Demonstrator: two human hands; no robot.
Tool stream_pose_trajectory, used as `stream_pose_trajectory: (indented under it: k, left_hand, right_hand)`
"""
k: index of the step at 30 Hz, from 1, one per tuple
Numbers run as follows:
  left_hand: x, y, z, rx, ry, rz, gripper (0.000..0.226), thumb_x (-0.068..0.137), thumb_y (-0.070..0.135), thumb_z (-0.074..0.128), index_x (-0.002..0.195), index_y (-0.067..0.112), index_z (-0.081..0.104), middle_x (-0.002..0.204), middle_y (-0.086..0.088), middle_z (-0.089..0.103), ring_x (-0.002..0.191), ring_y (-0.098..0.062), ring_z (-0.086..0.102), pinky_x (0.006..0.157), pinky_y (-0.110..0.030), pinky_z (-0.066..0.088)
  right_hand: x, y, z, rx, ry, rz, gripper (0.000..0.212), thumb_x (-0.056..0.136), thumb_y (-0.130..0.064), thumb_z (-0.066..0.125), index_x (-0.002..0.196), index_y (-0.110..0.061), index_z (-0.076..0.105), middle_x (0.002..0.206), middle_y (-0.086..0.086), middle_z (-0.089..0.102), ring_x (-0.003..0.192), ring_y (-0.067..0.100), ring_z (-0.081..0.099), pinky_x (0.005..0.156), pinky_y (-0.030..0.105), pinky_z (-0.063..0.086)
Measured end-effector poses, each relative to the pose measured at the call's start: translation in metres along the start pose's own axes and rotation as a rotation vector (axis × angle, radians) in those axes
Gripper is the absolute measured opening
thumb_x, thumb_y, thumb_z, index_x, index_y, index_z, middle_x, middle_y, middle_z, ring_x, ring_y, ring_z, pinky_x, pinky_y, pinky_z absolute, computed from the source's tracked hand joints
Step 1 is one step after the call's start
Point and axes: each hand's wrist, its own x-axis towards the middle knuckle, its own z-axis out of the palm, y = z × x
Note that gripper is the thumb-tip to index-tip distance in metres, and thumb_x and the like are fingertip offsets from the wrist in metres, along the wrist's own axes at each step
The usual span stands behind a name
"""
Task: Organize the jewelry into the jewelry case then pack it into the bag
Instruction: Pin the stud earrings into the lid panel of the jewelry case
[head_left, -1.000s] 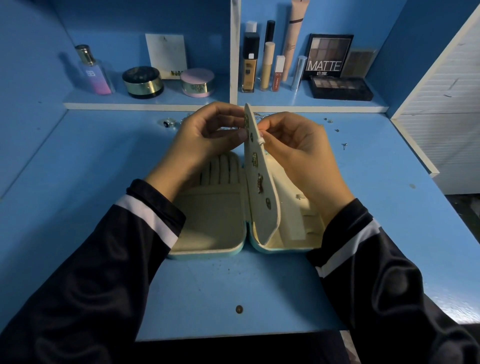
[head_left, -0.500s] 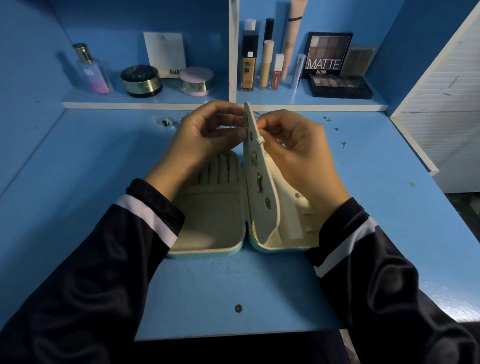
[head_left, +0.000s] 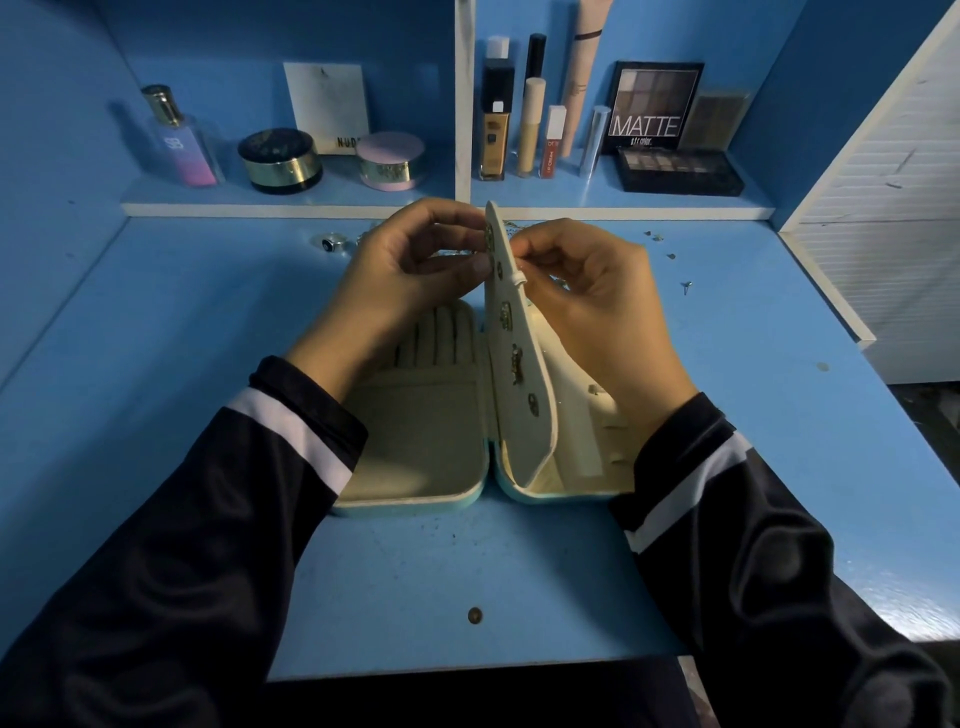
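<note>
**STATUS.** Jewelry case (head_left: 405, 501) lies open flat at the centre of the desk (head_left: 182, 338). Its hinged flap (head_left: 524, 447) stands approx. upright between the two halves. L hand (head_left: 410, 275) pinches the top earring (head_left: 488, 239) on the flap's front face. R hand (head_left: 597, 306) is close opposite, fingertips pinched on the flap's rear edge by a white tab (head_left: 519, 280). Anything held behind the flap is hidden. More earrings (head_left: 517, 358) sit lower on the flap. Bag: not in view.

**FAULTS.**
1. Dropped small part. Cause: pinch slips while a post passes thru the flap. Part likely falls into the R half, behind the flap, out of sight.
2. Flap tips over. Cause: uneven push from one side, since only the two hands appear to steady it. Fitted earrings may work loose.
3. Case dragged. Cause: sleeves (head_left: 208, 519) lie over the case's outer rims and can catch on withdrawal.
4. Items left out. Ring (head_left: 332, 243) and loose studs (head_left: 688, 287) lie on the desk beyond the case, ring close by the L hand.

**CLEARANCE.**
- Fwd: shelf edge (head_left: 291, 209) runs just behind the hands, so there is little room. Cosmetics (head_left: 493, 135) stand near that edge.
- R side: white cabinet (head_left: 883, 218) bounds it.
- Open desk lies L, R and in front of the case.
- Front edge is nearest the person, so small parts rolling that way can go over.
</note>
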Motion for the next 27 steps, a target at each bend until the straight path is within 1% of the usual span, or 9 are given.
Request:
stream_pose_trajectory:
  k: [2, 4, 6, 8, 12, 15, 23, 26, 27]
  left_hand:
    - [0.0, 0.0, 0.0, -0.003, -0.002, -0.002, 0.029, 0.078, 0.02, 0.069, 0.105, 0.028, 0.061, 0.095, 0.017, 0.071, 0.101, -0.011, 0.068, 0.086, -0.032, 0.057]
    - [0.0, 0.0, 0.0, -0.006, -0.004, -0.003, 0.031, 0.077, 0.022, 0.072, 0.105, 0.028, 0.061, 0.095, 0.018, 0.071, 0.101, -0.01, 0.068, 0.085, -0.03, 0.056]
    - [0.0, 0.001, 0.0, -0.018, -0.005, -0.004, 0.036, 0.072, 0.03, 0.075, 0.105, 0.028, 0.061, 0.097, 0.016, 0.071, 0.102, -0.011, 0.068, 0.084, -0.029, 0.056]
    - [-0.001, 0.001, 0.001, -0.021, -0.002, -0.01, 0.039, 0.07, 0.036, 0.073, 0.106, 0.028, 0.062, 0.099, 0.014, 0.071, 0.104, -0.013, 0.068, 0.085, -0.03, 0.056]
    - [0.0, 0.0, 0.001, -0.008, 0.004, -0.018, 0.032, 0.076, 0.026, 0.074, 0.106, 0.028, 0.061, 0.098, 0.016, 0.071, 0.103, -0.012, 0.068, 0.086, -0.032, 0.056]
    - [-0.001, 0.001, 0.001, 0.004, 0.0, -0.019, 0.031, 0.079, 0.025, 0.074, 0.106, 0.028, 0.06, 0.096, 0.019, 0.071, 0.101, -0.01, 0.068, 0.085, -0.031, 0.056]
    - [-0.002, 0.003, 0.001, -0.003, 0.0, -0.03, 0.03, 0.078, 0.025, 0.072, 0.106, 0.03, 0.062, 0.099, 0.018, 0.072, 0.105, -0.011, 0.067, 0.091, -0.037, 0.056]
    - [-0.003, 0.005, 0.003, -0.015, 0.009, -0.016, 0.034, 0.074, 0.033, 0.075, 0.106, 0.029, 0.063, 0.101, 0.015, 0.073, 0.105, -0.011, 0.068, 0.091, -0.033, 0.056]
    - [-0.004, 0.006, 0.004, -0.019, 0.011, -0.014, 0.034, 0.075, 0.032, 0.075, 0.107, 0.029, 0.063, 0.102, 0.013, 0.073, 0.106, -0.011, 0.067, 0.091, -0.031, 0.056]
  right_hand:
    - [-0.001, -0.001, -0.002, 0.008, -0.011, 0.021, 0.011, 0.088, -0.001, 0.065, 0.096, -0.008, 0.068, 0.09, 0.004, 0.07, 0.087, 0.014, 0.068, 0.084, 0.021, 0.051]
    - [-0.001, -0.002, -0.003, 0.021, -0.015, 0.036, 0.011, 0.088, -0.001, 0.065, 0.096, -0.007, 0.068, 0.09, 0.005, 0.07, 0.087, 0.015, 0.068, 0.083, 0.021, 0.051]
    - [-0.002, -0.002, -0.003, 0.02, -0.016, 0.036, 0.011, 0.088, -0.001, 0.066, 0.097, -0.007, 0.068, 0.091, 0.005, 0.07, 0.087, 0.015, 0.068, 0.083, 0.023, 0.052]
    - [-0.001, -0.001, -0.002, 0.01, -0.013, 0.034, 0.011, 0.087, -0.001, 0.066, 0.096, -0.007, 0.068, 0.09, 0.004, 0.07, 0.086, 0.014, 0.068, 0.083, 0.022, 0.052]
    - [-0.001, -0.002, -0.001, -0.005, -0.008, 0.02, 0.012, 0.088, -0.001, 0.066, 0.096, -0.009, 0.067, 0.089, -0.001, 0.068, 0.085, 0.008, 0.066, 0.083, 0.019, 0.05]
    - [-0.001, -0.003, -0.001, -0.009, -0.016, 0.018, 0.012, 0.088, -0.001, 0.066, 0.096, -0.01, 0.067, 0.089, -0.003, 0.068, 0.085, 0.007, 0.066, 0.083, 0.019, 0.051]
    - [-0.003, -0.008, -0.007, 0.029, -0.027, 0.069, 0.012, 0.089, -0.003, 0.066, 0.1, -0.008, 0.068, 0.094, 0.001, 0.071, 0.09, 0.013, 0.069, 0.085, 0.024, 0.053]
    - [-0.005, -0.014, -0.011, 0.063, 0.012, 0.089, 0.014, 0.09, -0.003, 0.065, 0.103, -0.001, 0.068, 0.098, 0.007, 0.072, 0.092, 0.012, 0.068, 0.082, 0.019, 0.052]
    - [-0.006, -0.017, -0.013, 0.074, 0.029, 0.092, 0.015, 0.091, -0.004, 0.064, 0.105, 0.0, 0.067, 0.1, 0.008, 0.071, 0.092, 0.011, 0.068, 0.08, 0.017, 0.051]
